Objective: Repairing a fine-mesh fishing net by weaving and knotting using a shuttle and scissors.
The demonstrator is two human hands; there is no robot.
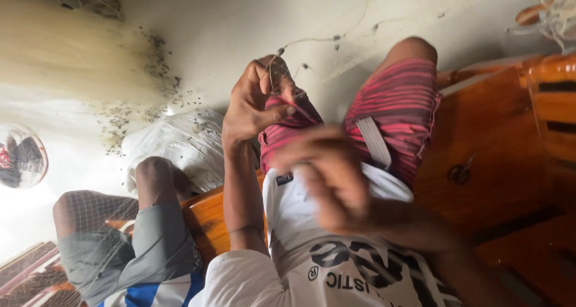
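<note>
Pinching fishing net (pixel 277 67), left hand (pixel 255 106); scissors (pixel 461 171) lie apart.

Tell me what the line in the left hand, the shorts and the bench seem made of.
Thin line, pinched in the left hand: probably nylon monofilament, pale, glossy and hair-fine. Shorts: woven fabric, matte, red with dark stripes, creased at the hem. Bench: varnished wood, orange-brown, with grain and a shine.
</note>
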